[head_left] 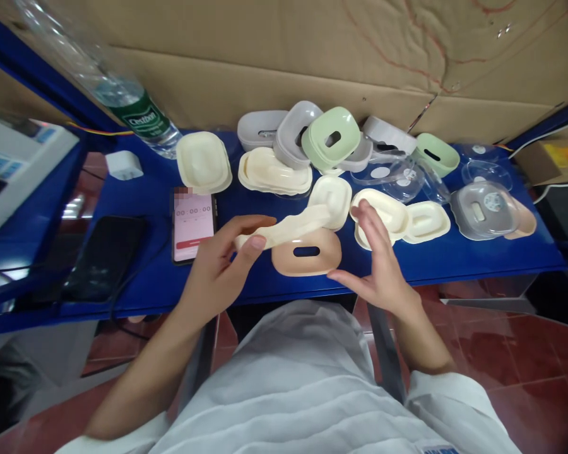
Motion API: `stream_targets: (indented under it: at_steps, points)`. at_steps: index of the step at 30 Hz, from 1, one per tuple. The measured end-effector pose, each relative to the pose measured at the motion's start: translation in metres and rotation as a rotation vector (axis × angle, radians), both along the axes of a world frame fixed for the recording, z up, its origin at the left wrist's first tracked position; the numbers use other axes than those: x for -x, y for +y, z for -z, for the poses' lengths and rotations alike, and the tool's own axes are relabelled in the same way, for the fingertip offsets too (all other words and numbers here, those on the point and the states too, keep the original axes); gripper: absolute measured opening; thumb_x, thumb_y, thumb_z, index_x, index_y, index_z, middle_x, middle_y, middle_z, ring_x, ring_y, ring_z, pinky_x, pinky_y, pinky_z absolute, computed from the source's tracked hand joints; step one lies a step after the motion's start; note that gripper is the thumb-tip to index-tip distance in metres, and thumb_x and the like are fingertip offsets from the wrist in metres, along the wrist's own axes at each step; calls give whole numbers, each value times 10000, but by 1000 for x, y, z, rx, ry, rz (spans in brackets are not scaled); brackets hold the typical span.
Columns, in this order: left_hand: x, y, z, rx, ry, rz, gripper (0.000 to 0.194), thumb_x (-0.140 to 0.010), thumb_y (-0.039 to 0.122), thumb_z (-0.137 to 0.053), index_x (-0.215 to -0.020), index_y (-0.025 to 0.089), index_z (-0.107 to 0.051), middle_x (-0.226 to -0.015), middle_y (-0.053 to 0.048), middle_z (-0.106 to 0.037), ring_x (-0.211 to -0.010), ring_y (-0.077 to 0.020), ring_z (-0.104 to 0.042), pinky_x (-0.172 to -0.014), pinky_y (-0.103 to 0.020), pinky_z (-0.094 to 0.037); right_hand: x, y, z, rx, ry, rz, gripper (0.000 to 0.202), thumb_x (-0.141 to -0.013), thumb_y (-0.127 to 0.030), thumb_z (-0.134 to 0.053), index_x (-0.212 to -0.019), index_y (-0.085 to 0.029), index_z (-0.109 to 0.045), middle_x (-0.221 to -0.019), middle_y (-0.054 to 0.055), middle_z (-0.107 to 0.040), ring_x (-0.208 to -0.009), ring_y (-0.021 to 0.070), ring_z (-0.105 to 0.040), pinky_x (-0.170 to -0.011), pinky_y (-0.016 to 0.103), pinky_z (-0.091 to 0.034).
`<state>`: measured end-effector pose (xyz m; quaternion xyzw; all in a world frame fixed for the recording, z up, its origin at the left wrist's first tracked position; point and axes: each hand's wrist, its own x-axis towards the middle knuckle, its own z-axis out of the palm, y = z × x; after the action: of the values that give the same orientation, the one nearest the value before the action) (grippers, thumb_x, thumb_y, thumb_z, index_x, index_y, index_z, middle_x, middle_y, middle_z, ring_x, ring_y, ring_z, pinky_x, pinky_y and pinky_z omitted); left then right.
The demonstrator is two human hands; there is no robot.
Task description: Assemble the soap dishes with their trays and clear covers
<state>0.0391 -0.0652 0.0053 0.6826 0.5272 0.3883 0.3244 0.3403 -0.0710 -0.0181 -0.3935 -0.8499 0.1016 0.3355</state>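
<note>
A blue tabletop (459,260) fronts a brown cardboard wall (265,69), above red floor tiles (492,347). The left hand (220,277) pinches a shallow cream plastic piece (293,229), tilted over a rounded peach plastic shell (307,265); the right hand (383,277), thumb and fingers spread apart, flanks the shell.

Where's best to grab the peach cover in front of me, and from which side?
Probably pinch the rounded right end of the peach cover, coming from the right: the cream piece in the left hand overlaps its far left edge in view, while the open right hand is beside that end.
</note>
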Motion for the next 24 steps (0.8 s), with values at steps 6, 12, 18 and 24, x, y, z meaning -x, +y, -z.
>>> stream_targets:
  at_steps: [6,12,18,24]
  points:
    - [-17,-12,24,5,-201,88,652,-1149,601,-506,-1711,311,-347,-1531,-144,-673,-1310,-280,-731,-1004,-414,-651,15,15,5,268,395,218,514,-1091,-478,-687,-1570,-305,-617,-1528,88,-695,-1297,294,-746,-1072,465,-682]
    - [-22,-17,60,-294,509,328,642,-1013,354,-811,-1592,266,-546,-1781,-212,-417,-1667,-461,-388,-1317,-731,-386,-33,-2,16,356,655,635,635,-961,-492,-842,-1522,-261,-655,-1233,102,-784,-835,213,-764,-578,313,-695]
    - [13,-38,58,-383,489,279,427,-1092,214,-671,-1516,228,-625,-1529,-146,-701,-1508,-340,-625,-1265,-552,-551,-39,-25,28,443,627,664,643,-984,-463,-819,-1560,-260,-618,-964,55,-779,-594,163,-685,-490,287,-657]
    - [34,-69,54,-443,308,4,558,-1031,134,-750,-1555,253,-601,-1488,-131,-715,-1441,-316,-679,-1211,-495,-605,9,-26,41,417,426,521,638,-1058,-479,-720,-1636,-274,-542,-1398,165,-747,-910,271,-815,-724,399,-742]
